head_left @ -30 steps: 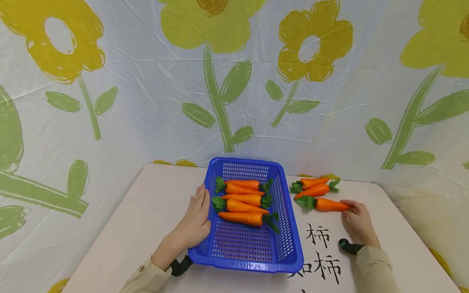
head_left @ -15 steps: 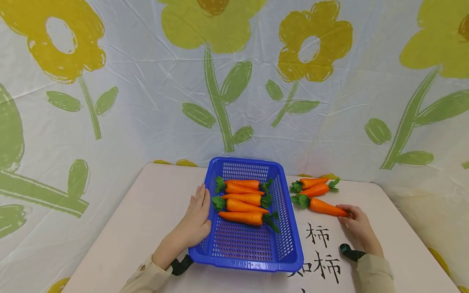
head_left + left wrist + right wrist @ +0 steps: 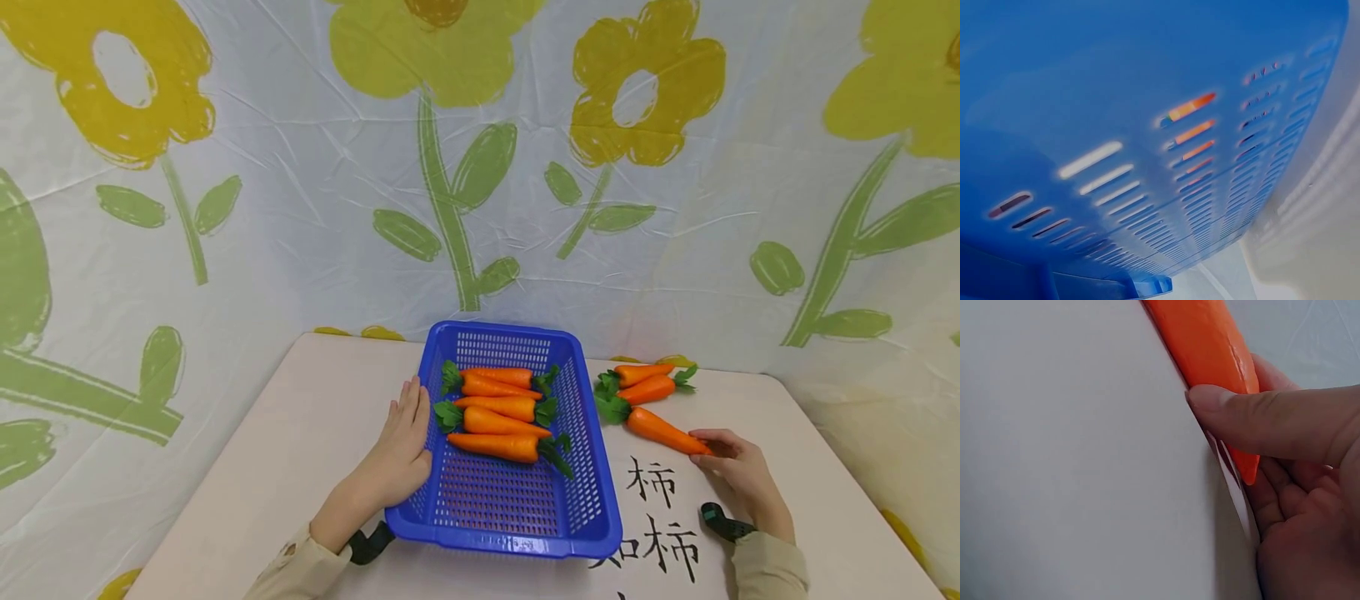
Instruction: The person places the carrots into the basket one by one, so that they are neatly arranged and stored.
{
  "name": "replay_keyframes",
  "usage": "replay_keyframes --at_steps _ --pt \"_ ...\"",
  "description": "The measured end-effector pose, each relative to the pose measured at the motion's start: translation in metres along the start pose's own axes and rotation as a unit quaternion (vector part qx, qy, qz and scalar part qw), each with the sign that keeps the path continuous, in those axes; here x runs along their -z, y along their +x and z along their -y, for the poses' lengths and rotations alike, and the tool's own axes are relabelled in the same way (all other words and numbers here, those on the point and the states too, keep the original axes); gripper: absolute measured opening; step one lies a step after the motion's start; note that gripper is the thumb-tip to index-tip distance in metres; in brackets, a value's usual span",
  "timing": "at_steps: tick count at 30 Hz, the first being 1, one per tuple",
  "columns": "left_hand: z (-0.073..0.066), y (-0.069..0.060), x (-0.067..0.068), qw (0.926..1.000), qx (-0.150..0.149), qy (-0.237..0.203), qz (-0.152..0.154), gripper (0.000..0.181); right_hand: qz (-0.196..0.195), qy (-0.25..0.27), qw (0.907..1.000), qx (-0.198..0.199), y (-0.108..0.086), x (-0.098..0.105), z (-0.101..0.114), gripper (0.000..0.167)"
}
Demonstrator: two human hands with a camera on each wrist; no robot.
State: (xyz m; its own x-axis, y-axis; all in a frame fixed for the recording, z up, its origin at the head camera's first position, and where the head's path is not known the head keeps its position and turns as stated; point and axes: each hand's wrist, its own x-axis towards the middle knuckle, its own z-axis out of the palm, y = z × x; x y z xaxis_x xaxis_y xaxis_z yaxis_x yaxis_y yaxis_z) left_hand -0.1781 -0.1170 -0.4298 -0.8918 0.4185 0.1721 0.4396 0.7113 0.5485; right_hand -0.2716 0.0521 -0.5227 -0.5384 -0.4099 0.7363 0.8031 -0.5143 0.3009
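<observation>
My right hand point(image 3: 738, 467) pinches the narrow tip of a carrot point(image 3: 663, 430) between thumb and fingers, on the table right of the basket. In the right wrist view the thumb lies across the orange carrot point(image 3: 1210, 347) near its pointed end. Its leafy top points left, toward the basket. Two more carrots point(image 3: 651, 388) lie just behind it. Against the left side of the blue basket point(image 3: 517, 547) rests my left hand point(image 3: 401, 446), fingers straight. Several carrots point(image 3: 498, 448) lie in a row inside the basket. Only the slotted basket wall point(image 3: 1085, 94) fills most of the left wrist view.
The pale table point(image 3: 300, 442) has black written characters point(image 3: 667, 550) right of the basket's near corner. A white cloth point(image 3: 300, 208) printed with yellow flowers hangs behind the table and along its sides. Dark wrist straps with cameras point(image 3: 723, 523) sit on the wrists.
The carrot's tip has swung toward me with my right hand, so the carrot now lies slanted. Its leafy end has shifted slightly left. The left hand and basket have stayed put.
</observation>
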Motion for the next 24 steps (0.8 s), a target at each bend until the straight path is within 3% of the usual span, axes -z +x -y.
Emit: replay_keyframes --at_steps 2,4,9,12,13,15,19,20,22,24 --pt "0.0 0.0 0.0 1.0 -0.005 0.0 -0.002 0.079 0.015 0.058 0.9982 0.002 0.004 0.002 0.001 0.053" --pt "0.0 0.0 0.001 1.0 -0.006 -0.001 -0.004 0.078 -0.001 -0.001 0.999 0.045 0.003 0.001 0.0 0.057" --pt "0.0 0.0 0.001 1.0 0.0 -0.001 0.002 0.079 -0.04 -0.058 0.9941 0.083 -0.004 -0.002 -0.002 0.06" --pt "0.001 -0.001 0.001 1.0 0.005 -0.001 0.006 0.079 -0.059 -0.102 0.9885 0.094 -0.008 -0.003 -0.004 0.075" --pt "0.001 -0.001 0.001 1.0 0.006 0.0 0.007 0.079 -0.069 -0.139 0.9826 0.102 -0.01 -0.004 -0.005 0.085" --pt "0.001 -0.001 0.002 1.0 0.005 -0.002 0.007 0.079 -0.076 -0.139 0.9816 0.106 -0.01 -0.005 -0.006 0.083" --pt "0.001 -0.001 0.001 1.0 0.003 -0.005 0.008 0.079 -0.088 -0.17 0.9765 0.099 -0.012 -0.006 -0.006 0.101" --pt "0.002 -0.001 0.001 1.0 0.003 -0.005 0.008 0.079 -0.089 -0.158 0.978 0.102 -0.013 -0.006 -0.005 0.096" --pt "0.001 -0.001 0.001 0.9999 0.003 -0.004 0.009 0.079 -0.099 -0.201 0.9697 0.098 -0.014 -0.006 -0.005 0.112" --pt "0.001 -0.001 0.001 1.0 0.004 -0.002 0.008 0.079 -0.11 -0.219 0.9644 0.099 -0.015 -0.007 -0.005 0.114"
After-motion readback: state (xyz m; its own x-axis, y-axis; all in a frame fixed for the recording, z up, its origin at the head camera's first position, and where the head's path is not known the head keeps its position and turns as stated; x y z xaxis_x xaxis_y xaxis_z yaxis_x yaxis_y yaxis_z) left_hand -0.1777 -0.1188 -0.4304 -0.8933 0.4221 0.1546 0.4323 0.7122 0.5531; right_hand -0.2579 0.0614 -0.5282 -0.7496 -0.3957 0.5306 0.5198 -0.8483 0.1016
